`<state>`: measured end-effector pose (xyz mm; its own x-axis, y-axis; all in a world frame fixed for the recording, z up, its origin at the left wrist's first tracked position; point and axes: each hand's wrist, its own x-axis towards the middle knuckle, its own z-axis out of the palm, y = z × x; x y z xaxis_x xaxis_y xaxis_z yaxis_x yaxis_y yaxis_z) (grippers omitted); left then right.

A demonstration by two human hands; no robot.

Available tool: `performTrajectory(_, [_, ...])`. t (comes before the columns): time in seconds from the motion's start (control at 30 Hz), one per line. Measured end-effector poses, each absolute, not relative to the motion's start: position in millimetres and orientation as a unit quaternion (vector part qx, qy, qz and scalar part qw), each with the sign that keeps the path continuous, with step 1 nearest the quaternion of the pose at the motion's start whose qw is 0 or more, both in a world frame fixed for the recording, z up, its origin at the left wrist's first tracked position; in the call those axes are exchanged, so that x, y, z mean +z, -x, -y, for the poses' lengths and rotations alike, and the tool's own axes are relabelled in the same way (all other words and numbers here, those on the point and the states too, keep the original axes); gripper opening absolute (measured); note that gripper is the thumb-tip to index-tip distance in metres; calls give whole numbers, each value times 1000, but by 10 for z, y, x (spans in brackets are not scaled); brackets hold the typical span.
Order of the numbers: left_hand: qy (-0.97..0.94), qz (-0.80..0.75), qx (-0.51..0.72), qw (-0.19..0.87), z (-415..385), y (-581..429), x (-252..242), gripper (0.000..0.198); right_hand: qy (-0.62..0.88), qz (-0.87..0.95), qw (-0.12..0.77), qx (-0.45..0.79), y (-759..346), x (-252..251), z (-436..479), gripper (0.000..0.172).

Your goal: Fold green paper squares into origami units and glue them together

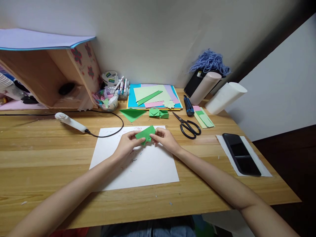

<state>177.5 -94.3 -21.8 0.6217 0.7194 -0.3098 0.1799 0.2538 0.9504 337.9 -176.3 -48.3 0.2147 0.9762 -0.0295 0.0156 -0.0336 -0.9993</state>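
"Where do we have the folded green paper [145,134]?"

"Mid-frame, over the white sheet [153,169]; our left hand [126,144] and right hand [166,140] each pinch it, thumb against fingers."

"And our containers?"

"Upper left, we see coloured scraps [106,98] in a clear bowl [114,103] and a round black object [66,88] inside an open box [85,70]. Upper right, blue yarn [209,62] tops a black holder [192,85]."

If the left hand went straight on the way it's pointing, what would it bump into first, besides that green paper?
Probably the right hand, which faces the left hand across the green paper they both hold; from this one view, though, exact depth is unclear.
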Motion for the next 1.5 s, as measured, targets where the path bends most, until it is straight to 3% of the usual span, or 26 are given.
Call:
performTrajectory(0.2, [-556, -333, 149, 747, 1040, -1808, -241, 39, 582, 390, 597, 391, -3366, -535, 1754, 28])
performTrajectory(0.37, [-540, -325, 148, 762, 1066, -1807, -291, 38, 600, 449, 587, 305, -3359, -533, 1789, 22])
performTrajectory(0.53, [-540, -316, 144, 766, 1037, -1797, -307, 40, 598, 597, 518, 135, -3394, -504, 1857, 16])
performTrajectory(0.77, [-567, -327, 140, 743, 1028, -1779, -297, 36, 564, 741, 364, -25, -3524, -541, 1886, 30])
performTrajectory(1.37, [-560, -321, 139, 751, 1000, -1789, -310, 38, 520, 819, 237, -51, -3627, -452, 1900, 31])
performTrajectory(1.5, [-556, -323, 140, 753, 997, -1793, -301, 36, 517, 820, 244, -34, -3623, -456, 1902, 31])
